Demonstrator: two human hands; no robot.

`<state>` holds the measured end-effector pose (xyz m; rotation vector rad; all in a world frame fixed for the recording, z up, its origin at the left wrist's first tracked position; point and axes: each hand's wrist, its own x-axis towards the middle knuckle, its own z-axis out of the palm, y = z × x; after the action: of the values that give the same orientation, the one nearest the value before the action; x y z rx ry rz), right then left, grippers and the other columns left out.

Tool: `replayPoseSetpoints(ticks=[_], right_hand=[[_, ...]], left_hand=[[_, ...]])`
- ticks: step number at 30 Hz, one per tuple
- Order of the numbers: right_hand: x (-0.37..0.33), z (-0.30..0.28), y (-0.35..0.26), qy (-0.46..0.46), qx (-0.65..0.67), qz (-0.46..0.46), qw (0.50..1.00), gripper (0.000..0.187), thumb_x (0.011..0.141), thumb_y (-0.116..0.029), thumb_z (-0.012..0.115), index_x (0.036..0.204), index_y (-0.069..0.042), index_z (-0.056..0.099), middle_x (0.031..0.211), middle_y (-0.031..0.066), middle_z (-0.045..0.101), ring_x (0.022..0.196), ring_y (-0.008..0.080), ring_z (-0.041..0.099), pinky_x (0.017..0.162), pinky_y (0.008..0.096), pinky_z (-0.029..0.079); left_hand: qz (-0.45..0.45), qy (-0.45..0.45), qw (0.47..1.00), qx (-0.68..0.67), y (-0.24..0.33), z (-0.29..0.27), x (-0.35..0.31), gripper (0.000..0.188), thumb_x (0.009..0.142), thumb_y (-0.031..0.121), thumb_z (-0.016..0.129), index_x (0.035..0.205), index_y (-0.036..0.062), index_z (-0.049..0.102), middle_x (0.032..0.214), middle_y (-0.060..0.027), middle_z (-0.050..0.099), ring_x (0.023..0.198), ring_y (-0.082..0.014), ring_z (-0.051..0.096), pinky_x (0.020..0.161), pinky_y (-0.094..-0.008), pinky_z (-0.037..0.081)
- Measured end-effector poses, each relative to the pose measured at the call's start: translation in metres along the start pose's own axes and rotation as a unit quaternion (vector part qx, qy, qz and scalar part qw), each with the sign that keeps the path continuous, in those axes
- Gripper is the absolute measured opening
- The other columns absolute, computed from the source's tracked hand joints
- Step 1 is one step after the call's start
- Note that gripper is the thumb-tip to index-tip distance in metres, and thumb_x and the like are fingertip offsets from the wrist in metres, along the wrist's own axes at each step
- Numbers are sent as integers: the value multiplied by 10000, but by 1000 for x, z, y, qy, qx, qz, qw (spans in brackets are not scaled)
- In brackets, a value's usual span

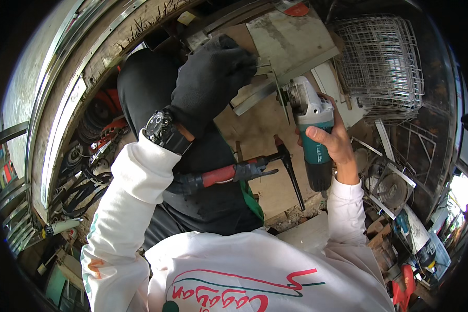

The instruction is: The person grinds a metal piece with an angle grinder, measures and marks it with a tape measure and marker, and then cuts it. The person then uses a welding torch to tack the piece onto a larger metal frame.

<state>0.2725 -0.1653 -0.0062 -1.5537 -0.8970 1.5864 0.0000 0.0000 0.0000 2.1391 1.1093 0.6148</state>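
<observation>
My right hand (pixel 335 139) is bare and wrapped around the body of a teal and grey angle grinder (pixel 316 151). The grinder's disc (pixel 282 99) is seen nearly edge-on, right beside a metal bar (pixel 255 97). Whether the disc touches the bar I cannot tell. My left hand (pixel 216 75), in a black glove, has its fingers curled in next to the bar and a flat, worn plate (pixel 288 41). What those fingers grip is hidden. Below the hands lies a red and black handled tool (pixel 218 177) with a dark T-shaped end, across my dark-clothed leg.
A stack of wire mesh (pixel 382 65) stands at the far right. Below it sits a round, coiled part in a metal frame (pixel 390 184). Cables and dark round parts (pixel 88 130) crowd the left, beneath a long bench edge (pixel 62 109). A red tool (pixel 404 286) lies at lower right.
</observation>
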Motion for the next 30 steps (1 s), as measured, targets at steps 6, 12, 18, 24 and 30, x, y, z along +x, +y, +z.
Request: replayPoseSetpoints(ticks=[6, 12, 18, 24, 30], right_hand=[[5, 13, -30, 100, -216, -123, 964, 971, 773, -461, 964, 1453, 9, 454, 1261, 183, 659, 1135, 267, 654, 1007, 392, 522], [-9, 27, -55, 132, -307, -66, 940, 973, 772, -410, 973, 1505, -55, 440, 1297, 214, 671, 1173, 302, 668, 1035, 420, 514], [-26, 21, -54, 131, -344, -95, 925, 971, 768, -396, 982, 1490, -77, 416, 1211, 237, 745, 1101, 381, 754, 946, 462, 583], [-32, 14, -50, 142, -268, -69, 951, 977, 772, -419, 980, 1491, -79, 415, 1198, 209, 756, 1073, 323, 751, 954, 435, 577], [-34, 17, -47, 152, -285, -90, 942, 992, 767, -439, 980, 1489, -63, 414, 1184, 204, 755, 1074, 313, 745, 968, 431, 569]], left_hand=[[14, 20, 999, -28, -3, 2, 0, 185, 880, 145, 843, 1054, 82, 832, 946, -100, 740, 857, -271, 754, 769, -353, 582], [26, 11, 999, -22, -7, 3, 3, 166, 883, 153, 835, 1038, 93, 832, 961, -92, 743, 865, -286, 748, 773, -368, 581], [39, 13, 998, 46, -1, -1, -1, 229, 923, 243, 806, 1128, 140, 813, 1053, -85, 725, 917, -317, 728, 817, -434, 575], [9, 38, 991, 126, 13, -3, -14, 322, 903, 267, 827, 1215, 198, 796, 1142, -69, 684, 1006, -296, 704, 857, -433, 570], [115, 35, 987, 106, -10, -12, 1, 247, 872, 271, 827, 1111, 215, 798, 1171, -80, 656, 1061, -346, 686, 913, -473, 573]])
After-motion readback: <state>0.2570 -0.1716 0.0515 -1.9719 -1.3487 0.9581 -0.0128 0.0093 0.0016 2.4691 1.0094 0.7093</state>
